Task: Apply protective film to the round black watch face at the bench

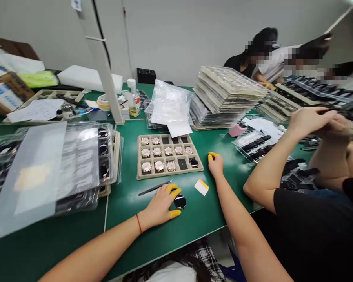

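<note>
My left hand, with yellow finger cots, rests on the green table with thumb and fingers apart. Between their tips lies a round, glossy black watch piece; whether the fingers touch its edge is hard to tell. Just behind that hand lie dark tweezers. My right hand, also in yellow cots, is curled closed on the table farther right; what it holds, if anything, is hidden. A small white and yellow card lies between the hands. Beyond them is a beige compartment tray with several rose-gold watch heads and one black one.
Plastic-covered trays are piled at left, beside a lamp post. Stacked trays and a plastic-wrapped packet stand behind. A co-worker's arm reaches in at right, near black straps. A pink block sits nearby.
</note>
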### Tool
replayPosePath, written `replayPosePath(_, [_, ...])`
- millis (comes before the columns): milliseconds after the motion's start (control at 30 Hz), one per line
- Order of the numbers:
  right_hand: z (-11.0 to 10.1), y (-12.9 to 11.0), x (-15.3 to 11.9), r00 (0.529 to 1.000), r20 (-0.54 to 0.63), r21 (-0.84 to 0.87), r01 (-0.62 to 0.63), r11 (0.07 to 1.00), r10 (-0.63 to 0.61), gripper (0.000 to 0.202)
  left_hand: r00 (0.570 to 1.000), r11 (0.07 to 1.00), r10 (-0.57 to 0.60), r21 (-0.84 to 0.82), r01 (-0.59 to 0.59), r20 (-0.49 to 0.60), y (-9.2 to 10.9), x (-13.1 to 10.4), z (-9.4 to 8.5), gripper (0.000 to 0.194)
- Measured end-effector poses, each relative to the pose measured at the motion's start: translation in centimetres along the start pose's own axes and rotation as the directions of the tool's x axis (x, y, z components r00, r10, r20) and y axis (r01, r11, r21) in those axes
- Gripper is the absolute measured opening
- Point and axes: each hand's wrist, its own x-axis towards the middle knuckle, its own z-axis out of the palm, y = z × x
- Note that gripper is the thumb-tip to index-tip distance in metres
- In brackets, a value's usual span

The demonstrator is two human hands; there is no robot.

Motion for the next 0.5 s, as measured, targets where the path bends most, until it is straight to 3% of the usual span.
replayPosePath(167, [0.1,-0.8,0.4,1.000,-0.011,-0.021,-0.028,0.999,0.028,0.020,0.998,0.999,0.024,0.041,-0.022,-0.051,-0.6,-0.2,0.8,0.046])
replayPosePath(300, [-0.5,-0.8,0.0,1.000,-0.013,0.003,-0.018,1.000,0.018,0.022,0.994,0.992,0.110,0.069,-0.108,-0.029,-1.2,-0.7,0.9,0.042])
replayPosePath(433, [-1.9,-0.9,-2.1,0.999,-0.039,0.070,-0.015,0.997,0.018,0.021,0.990,0.985,0.138,0.109,-0.135,-0.024,-1.1,-0.9,0.6,0.052])
replayPosePath(500, [-2.6,-1.1,-3.7,0.998,-0.057,0.099,-0.018,0.995,0.024,0.020,0.990,0.984,0.138,0.116,-0.134,-0.029,-0.7,-0.7,0.5,0.047])
